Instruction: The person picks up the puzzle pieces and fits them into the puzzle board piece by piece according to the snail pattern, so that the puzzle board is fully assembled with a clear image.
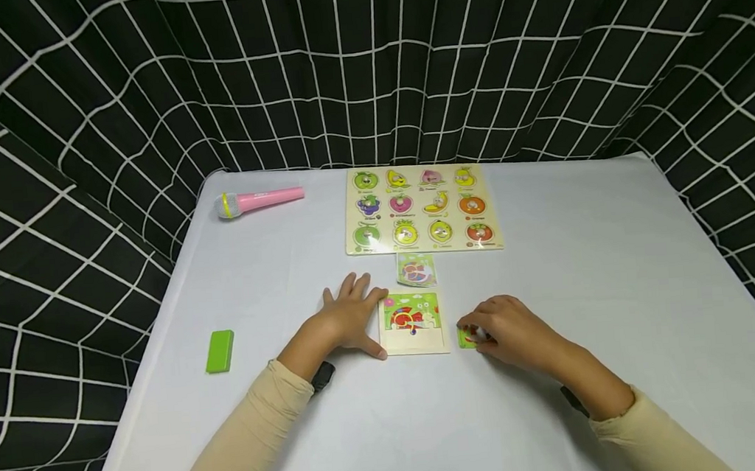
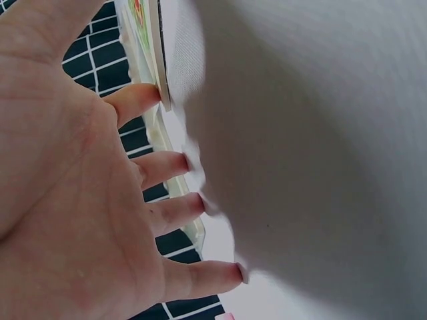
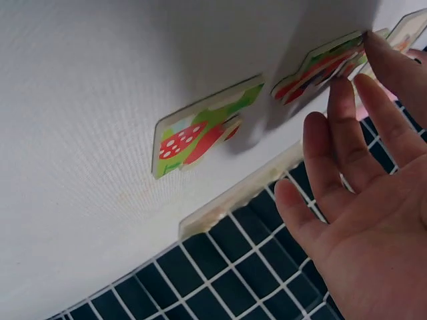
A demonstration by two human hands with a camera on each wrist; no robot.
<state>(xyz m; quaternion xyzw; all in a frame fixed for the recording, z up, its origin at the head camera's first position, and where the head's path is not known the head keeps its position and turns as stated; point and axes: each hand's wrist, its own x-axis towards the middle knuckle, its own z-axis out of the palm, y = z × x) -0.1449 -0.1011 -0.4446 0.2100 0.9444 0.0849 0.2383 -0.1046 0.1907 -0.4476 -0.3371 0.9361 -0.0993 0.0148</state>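
Observation:
Fingers spread, my left hand (image 1: 351, 319) rests on the cloth, thumb and index fingertip touching the left side of a small wooden puzzle tray (image 1: 415, 342). Joined picture pieces (image 1: 411, 311) fill the tray's upper part; its lower strip shows bare wood. Right of the tray, my right hand (image 1: 508, 329) pinches a puzzle piece (image 3: 320, 67) with red and green print between thumb and fingers. A second puzzle piece (image 3: 207, 127), green with a white-dotted red patch, lies near that hand in the right wrist view. The right hand covers much of this spot in the head view.
Behind the tray lie a small picture card (image 1: 416, 270) and a fruit puzzle board (image 1: 423, 244). A pink toy microphone (image 1: 271, 198) lies at the back left, a green block (image 1: 219, 351) at the left. Dark checked curtain (image 1: 377, 65) surrounds the white table.

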